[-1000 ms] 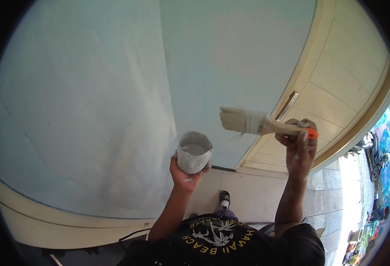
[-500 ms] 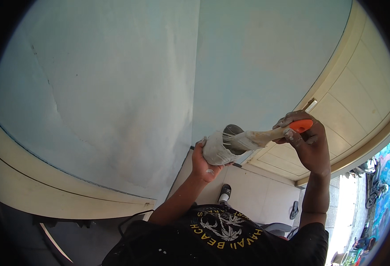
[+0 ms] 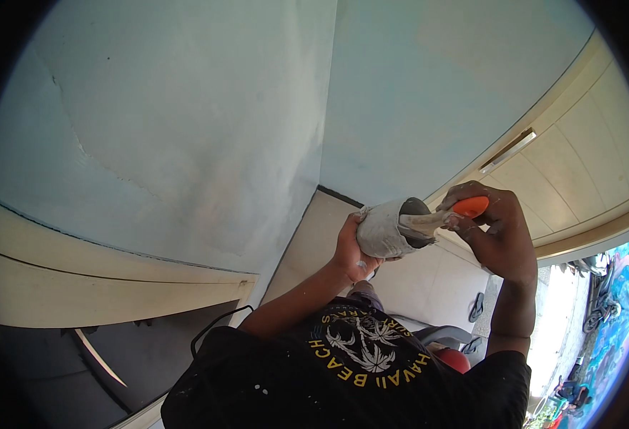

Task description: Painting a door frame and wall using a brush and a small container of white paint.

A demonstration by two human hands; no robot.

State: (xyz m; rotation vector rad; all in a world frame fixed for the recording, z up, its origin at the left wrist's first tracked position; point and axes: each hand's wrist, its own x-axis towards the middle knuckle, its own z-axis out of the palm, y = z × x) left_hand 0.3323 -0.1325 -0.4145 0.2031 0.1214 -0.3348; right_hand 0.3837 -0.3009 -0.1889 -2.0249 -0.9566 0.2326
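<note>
My left hand (image 3: 354, 250) is wrapped round a paint-smeared grey cup (image 3: 382, 230), which tilts with its mouth toward the right. My right hand (image 3: 493, 222) grips a paintbrush (image 3: 429, 220) with an orange-ended handle. The brush's bristles reach inside the cup, where they are hidden from view. White paint spots show on both hands. Beyond the hands stands a pale blue wall (image 3: 207, 129) with whitish patches, meeting a second blue wall (image 3: 429, 93) at a corner.
At right is a cream door (image 3: 579, 136) with a metal handle (image 3: 507, 151). Cream trim (image 3: 114, 293) edges the left wall. Sandals (image 3: 476, 307) lie on the tiled floor (image 3: 414, 279). A grey chair (image 3: 443, 334) and a red rounded object (image 3: 454, 360) are close beside me. Motorcycles (image 3: 600, 311) stand outside.
The brush has gone deeper into the cup, its bristles now out of sight. Cup and left hand have shifted right in the view, closer to my right hand, and the view itself has moved.
</note>
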